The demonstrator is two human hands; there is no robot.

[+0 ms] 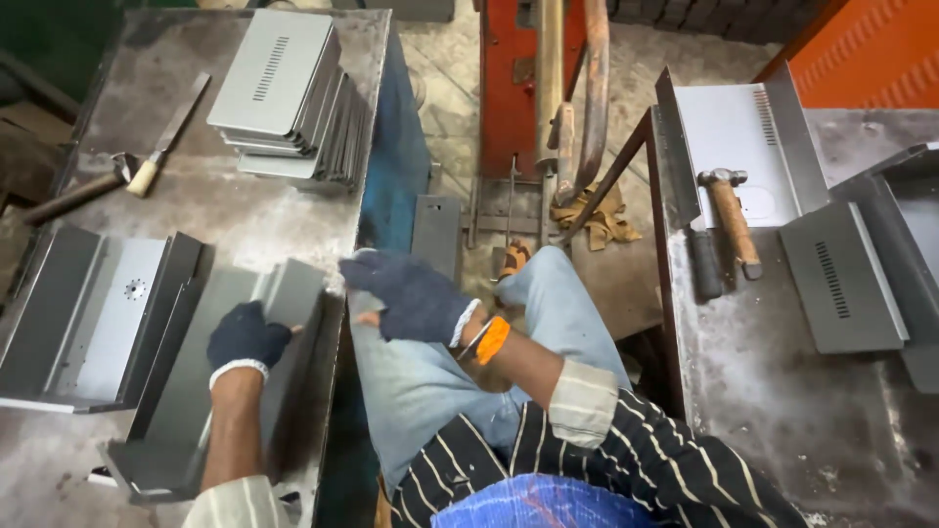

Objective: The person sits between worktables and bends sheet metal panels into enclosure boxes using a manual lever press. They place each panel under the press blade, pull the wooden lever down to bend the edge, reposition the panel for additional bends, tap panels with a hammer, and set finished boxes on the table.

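Left hand [246, 337], in a dark knit glove, sat inside a grey bent sheet-metal channel [220, 376] lying at the right edge of the left bench [245, 225]; fingers curled closed around the channel's inner flange. Right hand [416, 298], same kind of glove, was at the channel's upper right corner just past the bench edge, fingers half bent and spread over the corner; whether it actually gripped the metal could not be told. An orange band [492, 339] was on the right wrist.

Beside the channel to the left lay another folded grey panel [93, 318] with a small hole cluster. At the far edge of the left bench stood a stack of vented grey covers [289, 93], with a chisel [171, 137] and a hammer [73, 196] near the far left corner.

On the right bench [782, 411] lay a wooden-handled hammer [732, 220] on a light panel [743, 147], and a vented grey plate [839, 284] just beside it.
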